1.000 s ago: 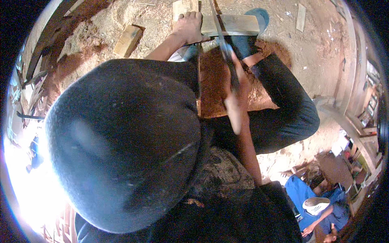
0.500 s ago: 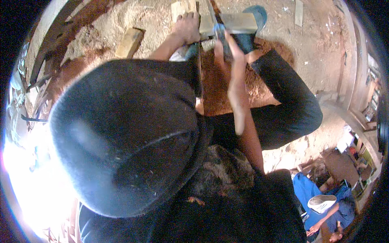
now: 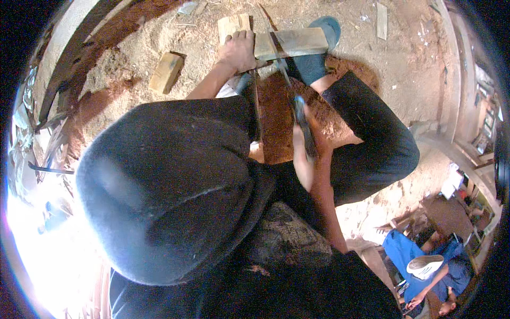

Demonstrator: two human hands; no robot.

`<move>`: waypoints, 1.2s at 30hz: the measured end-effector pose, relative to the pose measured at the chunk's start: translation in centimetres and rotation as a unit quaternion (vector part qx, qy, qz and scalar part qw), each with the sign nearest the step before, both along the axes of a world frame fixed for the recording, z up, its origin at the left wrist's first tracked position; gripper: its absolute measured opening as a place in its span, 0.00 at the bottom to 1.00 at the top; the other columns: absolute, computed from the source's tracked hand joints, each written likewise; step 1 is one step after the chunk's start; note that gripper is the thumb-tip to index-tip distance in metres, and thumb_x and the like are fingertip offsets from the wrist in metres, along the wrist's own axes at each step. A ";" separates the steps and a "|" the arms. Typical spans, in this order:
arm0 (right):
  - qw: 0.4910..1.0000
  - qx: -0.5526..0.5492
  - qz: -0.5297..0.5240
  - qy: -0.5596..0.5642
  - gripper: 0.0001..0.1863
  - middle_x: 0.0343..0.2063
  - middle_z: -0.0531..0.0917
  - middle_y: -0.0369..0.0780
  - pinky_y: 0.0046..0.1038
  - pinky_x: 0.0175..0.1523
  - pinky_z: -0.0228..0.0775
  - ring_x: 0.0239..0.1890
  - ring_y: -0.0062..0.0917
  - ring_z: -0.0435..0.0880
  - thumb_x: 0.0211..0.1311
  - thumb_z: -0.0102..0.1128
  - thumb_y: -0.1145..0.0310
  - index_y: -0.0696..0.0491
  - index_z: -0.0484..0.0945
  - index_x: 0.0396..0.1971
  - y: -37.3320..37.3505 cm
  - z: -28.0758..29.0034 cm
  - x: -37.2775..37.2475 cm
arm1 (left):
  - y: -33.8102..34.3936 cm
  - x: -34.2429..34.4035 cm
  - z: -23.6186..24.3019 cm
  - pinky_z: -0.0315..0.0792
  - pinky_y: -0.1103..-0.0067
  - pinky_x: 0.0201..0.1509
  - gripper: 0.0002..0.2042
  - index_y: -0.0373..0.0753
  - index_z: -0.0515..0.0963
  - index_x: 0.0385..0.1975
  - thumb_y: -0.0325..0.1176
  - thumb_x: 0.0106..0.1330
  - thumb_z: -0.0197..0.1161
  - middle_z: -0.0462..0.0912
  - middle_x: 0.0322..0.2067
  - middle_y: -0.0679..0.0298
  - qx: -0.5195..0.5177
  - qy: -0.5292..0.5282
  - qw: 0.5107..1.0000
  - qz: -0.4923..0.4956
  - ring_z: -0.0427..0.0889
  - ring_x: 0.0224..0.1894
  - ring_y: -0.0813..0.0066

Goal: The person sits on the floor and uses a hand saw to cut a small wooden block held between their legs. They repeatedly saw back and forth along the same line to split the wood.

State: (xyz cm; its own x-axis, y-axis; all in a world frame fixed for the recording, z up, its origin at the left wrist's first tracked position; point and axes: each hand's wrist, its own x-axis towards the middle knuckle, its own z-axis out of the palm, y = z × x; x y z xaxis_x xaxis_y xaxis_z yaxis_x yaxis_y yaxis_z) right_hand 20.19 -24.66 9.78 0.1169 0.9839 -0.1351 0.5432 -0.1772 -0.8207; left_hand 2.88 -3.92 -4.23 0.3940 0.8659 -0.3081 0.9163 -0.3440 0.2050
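Note:
A pale squared timber block [image 3: 305, 42] lies across the ground at the top middle. My left hand [image 3: 237, 51] presses over its left end, fingers curled round the wood beside another pale wood block [image 3: 231, 23]. My right hand [image 3: 312, 146], blurred, is closed on the handle of a handsaw [image 3: 284, 69], low and near my body. From there the narrow blade runs up across the timber, left of its middle. A large dark cloth-covered shape [image 3: 164, 191] hides my left upper arm.
A loose wood offcut [image 3: 167, 73] lies on the dusty ground at left, and a thin slat [image 3: 382, 21] at upper right. My bent right leg [image 3: 372, 143] and teal-shod foot [image 3: 305, 69] flank the timber. Another person [image 3: 425, 276] sits at lower right.
My right hand has drawn the saw back toward my body, so more of the blade shows on the near side of the timber. The left hand stays on the wood.

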 end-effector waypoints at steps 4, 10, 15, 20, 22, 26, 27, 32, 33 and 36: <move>0.999 -0.042 0.021 0.001 0.24 0.47 0.82 0.56 0.36 0.53 0.74 0.49 0.44 0.84 0.70 0.51 0.70 0.56 0.67 0.65 4.4 0.8 -1.9 | -0.3 -2.2 -0.8 0.65 0.61 0.66 0.44 0.30 0.67 0.55 0.61 0.48 0.71 0.75 0.54 0.46 0.030 0.007 0.999 0.020 0.71 0.62 0.51; 0.998 0.053 0.014 0.033 0.23 0.52 0.80 0.54 0.32 0.59 0.70 0.54 0.37 0.81 0.70 0.49 0.74 0.58 0.67 0.65 1.6 -0.2 -2.0 | 0.2 -1.0 0.1 0.66 0.60 0.65 0.45 0.30 0.66 0.57 0.61 0.48 0.72 0.74 0.56 0.46 -0.005 -0.001 1.000 -0.005 0.70 0.63 0.52; 0.997 0.068 -0.016 0.044 0.21 0.52 0.80 0.51 0.31 0.61 0.69 0.54 0.31 0.80 0.72 0.49 0.72 0.58 0.70 0.63 0.6 -2.2 -0.9 | -0.1 -0.2 -0.7 0.67 0.56 0.63 0.46 0.31 0.65 0.58 0.61 0.47 0.73 0.74 0.53 0.46 0.041 -0.032 0.999 0.000 0.73 0.59 0.49; 0.994 -0.001 -0.034 0.099 0.20 0.54 0.81 0.43 0.26 0.62 0.67 0.57 0.23 0.77 0.71 0.54 0.71 0.61 0.72 0.61 5.6 -2.3 -2.3 | 0.5 -0.8 -0.2 0.67 0.56 0.63 0.42 0.32 0.66 0.55 0.59 0.50 0.72 0.75 0.53 0.46 -0.001 -0.003 1.000 -0.020 0.73 0.59 0.49; 0.998 0.036 -0.012 0.043 0.23 0.53 0.80 0.50 0.31 0.60 0.69 0.56 0.35 0.79 0.70 0.55 0.67 0.60 0.70 0.62 1.5 -0.8 -1.8 | 0.5 -1.0 0.1 0.65 0.59 0.66 0.46 0.30 0.65 0.58 0.61 0.49 0.72 0.73 0.56 0.47 -0.032 0.033 0.999 -0.006 0.71 0.63 0.51; 0.999 0.022 -0.024 0.020 0.25 0.50 0.82 0.55 0.34 0.58 0.71 0.53 0.42 0.82 0.69 0.59 0.64 0.58 0.71 0.63 1.2 -1.5 -1.2 | 0.8 -1.0 0.6 0.65 0.58 0.66 0.45 0.30 0.65 0.58 0.60 0.48 0.73 0.73 0.56 0.46 0.008 0.004 1.000 0.013 0.71 0.62 0.50; 0.995 0.046 -0.042 0.080 0.24 0.49 0.83 0.53 0.33 0.57 0.72 0.51 0.40 0.83 0.68 0.59 0.65 0.57 0.72 0.62 3.2 -3.1 -0.9 | 0.4 0.2 0.4 0.65 0.58 0.66 0.46 0.30 0.65 0.57 0.60 0.48 0.73 0.74 0.56 0.46 -0.003 -0.005 1.000 0.001 0.72 0.62 0.50; 0.974 0.006 -0.137 0.182 0.20 0.35 0.88 0.44 0.28 0.46 0.76 0.38 0.29 0.86 0.64 0.64 0.60 0.57 0.81 0.51 13.7 -5.5 -1.7 | -0.2 -0.4 0.4 0.63 0.57 0.66 0.49 0.31 0.64 0.60 0.64 0.47 0.72 0.72 0.56 0.46 0.004 0.012 1.000 0.005 0.69 0.63 0.49; 0.960 -0.034 -0.155 0.230 0.19 0.34 0.88 0.44 0.29 0.46 0.76 0.38 0.30 0.86 0.63 0.64 0.62 0.57 0.81 0.51 13.6 -4.7 -0.6 | -0.3 -0.4 0.5 0.63 0.57 0.66 0.50 0.32 0.63 0.61 0.65 0.46 0.71 0.72 0.57 0.46 0.017 0.007 1.000 0.009 0.68 0.64 0.49; 0.983 -0.033 -0.128 0.129 0.17 0.37 0.87 0.44 0.30 0.46 0.77 0.40 0.31 0.87 0.62 0.63 0.71 0.55 0.80 0.51 11.6 -4.0 4.6 | -1.4 -1.8 -0.7 0.54 0.49 0.68 0.52 0.35 0.60 0.64 0.68 0.47 0.69 0.65 0.60 0.46 0.093 -0.094 0.991 0.001 0.61 0.67 0.48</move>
